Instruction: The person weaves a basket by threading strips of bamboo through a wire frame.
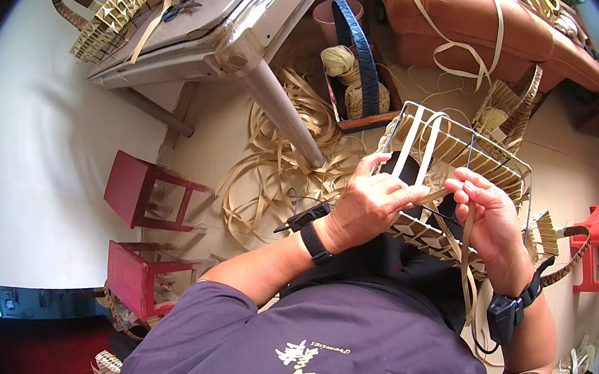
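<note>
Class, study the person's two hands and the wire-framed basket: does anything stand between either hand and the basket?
Nothing visible blocks either hand. The left hand and right hand are both at the basket; the right pinches a tan strip. Two pale strips cross the frame beyond the left hand.

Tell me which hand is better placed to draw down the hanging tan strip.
Probably the right hand: the tan strip hangs just below its curled fingers. The left hand is farther from that tail, by the left end of the partly woven basket.
</note>
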`<action>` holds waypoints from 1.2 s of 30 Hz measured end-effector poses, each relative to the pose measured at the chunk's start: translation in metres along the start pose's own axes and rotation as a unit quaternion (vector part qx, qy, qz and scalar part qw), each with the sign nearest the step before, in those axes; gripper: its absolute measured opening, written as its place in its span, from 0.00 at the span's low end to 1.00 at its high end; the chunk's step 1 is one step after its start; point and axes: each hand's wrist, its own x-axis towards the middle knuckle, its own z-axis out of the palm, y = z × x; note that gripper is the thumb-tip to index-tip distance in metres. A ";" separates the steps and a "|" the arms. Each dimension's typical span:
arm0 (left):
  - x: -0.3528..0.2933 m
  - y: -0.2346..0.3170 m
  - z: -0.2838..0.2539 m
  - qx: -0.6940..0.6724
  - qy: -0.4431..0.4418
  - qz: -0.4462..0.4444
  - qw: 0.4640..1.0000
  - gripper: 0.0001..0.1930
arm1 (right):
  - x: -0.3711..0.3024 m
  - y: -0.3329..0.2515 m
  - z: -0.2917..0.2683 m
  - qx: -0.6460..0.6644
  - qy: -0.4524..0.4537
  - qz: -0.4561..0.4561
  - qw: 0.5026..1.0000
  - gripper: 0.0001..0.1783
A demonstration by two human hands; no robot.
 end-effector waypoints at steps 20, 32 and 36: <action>0.005 0.006 0.000 0.028 -0.079 0.009 0.996 0.07 | 0.001 -0.043 0.029 -0.276 0.079 0.037 0.957 0.21; 0.020 0.007 0.002 -0.047 -0.142 -0.029 0.988 0.02 | -0.054 0.066 -0.028 -0.225 -0.146 0.092 0.959 0.59; 0.021 0.006 -0.003 -0.036 -0.158 -0.038 0.986 0.03 | -0.030 0.074 -0.016 -0.137 -0.205 0.066 0.967 0.54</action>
